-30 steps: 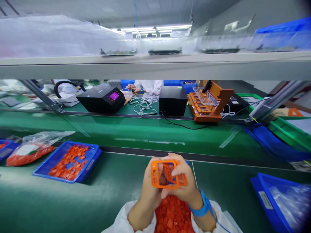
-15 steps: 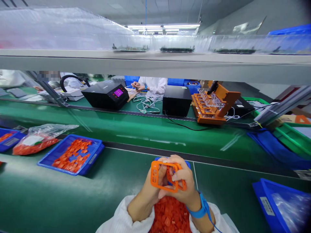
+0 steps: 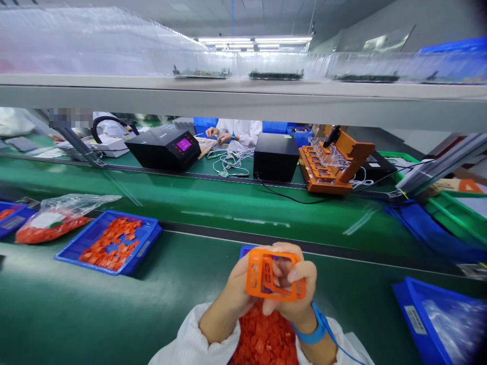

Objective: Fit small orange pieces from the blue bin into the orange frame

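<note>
Both hands hold one orange plastic frame (image 3: 272, 275) upright at the bottom centre. My left hand (image 3: 238, 290) grips its left side. My right hand (image 3: 294, 291), with a blue wrist strap (image 3: 314, 328) and cord, closes over its right side and lower edge. Under my hands a blue tray (image 3: 247, 250) holds a heap of small orange parts (image 3: 264, 337); only a far corner of that tray shows.
A blue tray of orange parts (image 3: 108, 243) and a clear bag of them (image 3: 57, 218) lie left. Another blue tray (image 3: 441, 317) sits right. Beyond the green conveyor (image 3: 236, 203) stand two black boxes (image 3: 163, 148), an orange fixture (image 3: 331, 165), white cables, and a co-worker's hands (image 3: 216, 134).
The orange frame and both hands have shifted slightly right and lower in view, and the frame has turned a little. The view itself has also shifted.
</note>
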Motion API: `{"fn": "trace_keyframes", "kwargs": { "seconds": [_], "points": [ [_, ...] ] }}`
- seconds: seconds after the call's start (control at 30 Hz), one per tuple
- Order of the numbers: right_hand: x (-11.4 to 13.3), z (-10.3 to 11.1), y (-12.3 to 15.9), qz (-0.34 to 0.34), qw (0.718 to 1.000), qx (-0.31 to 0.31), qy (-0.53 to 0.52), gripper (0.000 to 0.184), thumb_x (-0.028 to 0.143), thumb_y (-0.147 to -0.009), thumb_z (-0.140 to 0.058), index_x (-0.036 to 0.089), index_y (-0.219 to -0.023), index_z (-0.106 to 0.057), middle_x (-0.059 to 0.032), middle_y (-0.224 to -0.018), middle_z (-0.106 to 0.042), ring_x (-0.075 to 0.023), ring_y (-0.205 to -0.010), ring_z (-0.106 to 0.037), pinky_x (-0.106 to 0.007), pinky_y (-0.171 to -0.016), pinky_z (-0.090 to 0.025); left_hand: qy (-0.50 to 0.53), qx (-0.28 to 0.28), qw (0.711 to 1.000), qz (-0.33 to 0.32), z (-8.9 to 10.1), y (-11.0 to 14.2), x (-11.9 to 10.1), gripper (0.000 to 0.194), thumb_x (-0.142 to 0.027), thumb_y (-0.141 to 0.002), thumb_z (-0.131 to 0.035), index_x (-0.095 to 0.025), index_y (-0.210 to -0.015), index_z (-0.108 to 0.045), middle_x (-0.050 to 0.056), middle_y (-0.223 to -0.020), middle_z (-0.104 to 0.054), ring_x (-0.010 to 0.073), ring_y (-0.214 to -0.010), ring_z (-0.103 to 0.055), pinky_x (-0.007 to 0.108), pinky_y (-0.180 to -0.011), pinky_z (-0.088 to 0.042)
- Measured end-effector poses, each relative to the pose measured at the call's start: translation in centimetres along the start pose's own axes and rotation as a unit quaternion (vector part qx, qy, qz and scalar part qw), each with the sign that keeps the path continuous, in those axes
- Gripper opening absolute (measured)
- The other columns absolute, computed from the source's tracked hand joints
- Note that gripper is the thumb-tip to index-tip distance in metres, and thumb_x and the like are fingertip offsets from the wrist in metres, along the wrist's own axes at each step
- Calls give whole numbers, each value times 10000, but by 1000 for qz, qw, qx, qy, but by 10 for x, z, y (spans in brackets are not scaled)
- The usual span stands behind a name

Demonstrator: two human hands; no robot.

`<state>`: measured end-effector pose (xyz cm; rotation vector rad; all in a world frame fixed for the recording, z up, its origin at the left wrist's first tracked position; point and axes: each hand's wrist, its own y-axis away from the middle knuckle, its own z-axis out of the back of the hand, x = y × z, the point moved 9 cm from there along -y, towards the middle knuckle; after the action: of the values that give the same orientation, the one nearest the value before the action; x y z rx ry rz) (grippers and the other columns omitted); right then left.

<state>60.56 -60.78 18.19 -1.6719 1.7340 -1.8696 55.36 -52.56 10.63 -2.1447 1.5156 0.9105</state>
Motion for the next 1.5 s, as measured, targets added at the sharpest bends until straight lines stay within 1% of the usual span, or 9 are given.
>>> {"fn": "trace_keyframes", "kwargs": {
  "seconds": [0.07,0.17,0.33,0.43,0.6,0.73,0.87,1.03,1.5],
  "points": [
    [-3,3,0,-22,999,-20,-32,595,540,-773,-965,315,-1090,-515,-70,-1297,-645,-276,-1142,-734,-442,-892,-671,12,21,999,33,-7,1,1,356,-400,-764,-960,-105,-890,-805,78,-827,-746,147,-720,-694,217,-696,-559],
    [2,13,-8,-33,998,-34,-33,628,607,-753,-958,310,-1085,-515,-67,-1299,-656,-246,-1125,-724,-382,-877,-657,35,35,998,29,-8,1,-6,435,-450,-773,-965,-119,-1016,-822,79,-870,-761,126,-736,-690,199,-721,-556],
    [32,70,-35,29,989,-140,-48,587,485,-769,-1002,315,-1135,-576,-41,-1272,-685,-208,-1193,-673,-365,-995,-603,34,83,995,-49,-5,4,-36,378,-486,-929,-831,-132,-1060,-801,54,-886,-730,102,-765,-673,198,-772,-556],
    [35,86,-42,40,989,-142,-24,648,461,-743,-1023,318,-1221,-609,-46,-1278,-688,-203,-1164,-672,-353,-1015,-583,17,93,994,-62,-6,9,-48,372,-486,-951,-805,-133,-1066,-790,48,-861,-704,123,-791,-674,231,-807,-569],
    [16,64,-29,10,997,-32,72,736,667,-693,-975,347,-1224,-577,-76,-1262,-683,-304,-1172,-676,-504,-1005,-579,8,77,995,-61,-11,12,-52,391,-498,-949,-807,-135,-1093,-803,55,-864,-722,129,-796,-687,231,-827,-573],
    [-1,47,-18,-18,994,34,98,769,711,-697,-937,325,-1246,-560,-115,-1294,-678,-353,-1255,-659,-567,-1030,-574,29,65,997,-39,-11,13,-47,520,-462,-923,-848,-186,-1352,-746,114,-1145,-793,197,-981,-767,268,-860,-609],
    [-7,47,-17,-27,993,34,105,778,737,-714,-914,308,-1245,-540,-136,-1303,-675,-348,-1271,-665,-555,-1024,-592,41,71,996,-36,-9,13,-46,508,-434,-931,-850,-200,-1369,-739,115,-1220,-795,190,-1022,-781,267,-891,-619],
    [-11,48,-16,-32,996,22,81,777,707,-716,-929,310,-1263,-546,-117,-1342,-669,-314,-1299,-657,-492,-1029,-600,48,66,996,-37,-6,12,-46,497,-409,-922,-865,-201,-1356,-743,88,-1133,-813,174,-979,-788,249,-867,-622],
    [-17,46,-13,-53,996,18,67,787,693,-702,-946,299,-1263,-558,-138,-1355,-663,-332,-1300,-670,-509,-1018,-610,44,62,996,-38,-6,9,-46,521,-429,-900,-878,-185,-1341,-746,105,-1131,-801,174,-900,-774,244,-819,-618]
  ]
}}
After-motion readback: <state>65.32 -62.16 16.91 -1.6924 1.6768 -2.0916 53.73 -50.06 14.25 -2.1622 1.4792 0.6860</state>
